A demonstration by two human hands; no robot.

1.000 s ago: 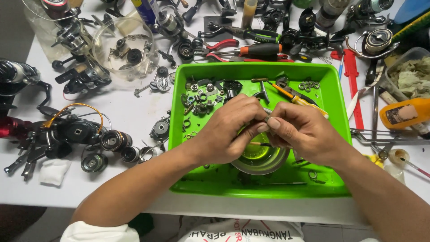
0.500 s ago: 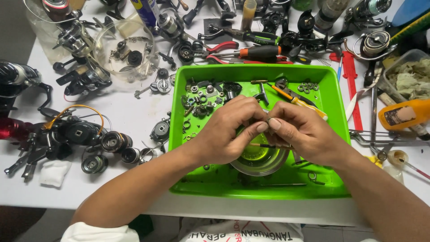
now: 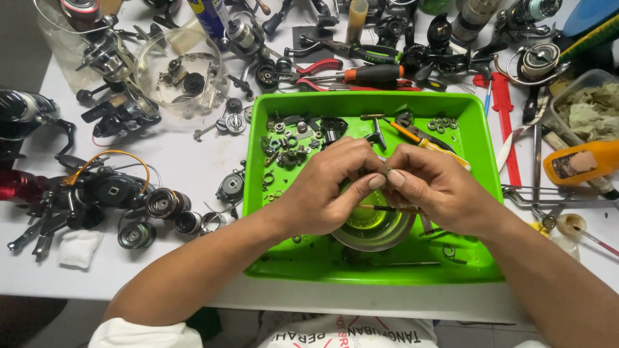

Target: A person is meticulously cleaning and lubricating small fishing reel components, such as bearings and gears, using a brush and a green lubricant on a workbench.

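The left hand (image 3: 329,190) and right hand (image 3: 435,190) meet fingertip to fingertip over the green tray (image 3: 480,254), both pinching one small dark part (image 3: 385,173) that is mostly hidden between thumbs and forefingers, too small to identify. Directly beneath the hands sits a shallow round dish (image 3: 374,225), largely covered by them, with a thin brush handle (image 3: 387,209) poking out under the right palm. Beyond the fingers lie scattered tiny washers and gears (image 3: 287,145) and an orange-handled screwdriver (image 3: 422,140). Left of the left forearm, dismantled fishing reels (image 3: 109,193) crowd the white table (image 3: 187,161).
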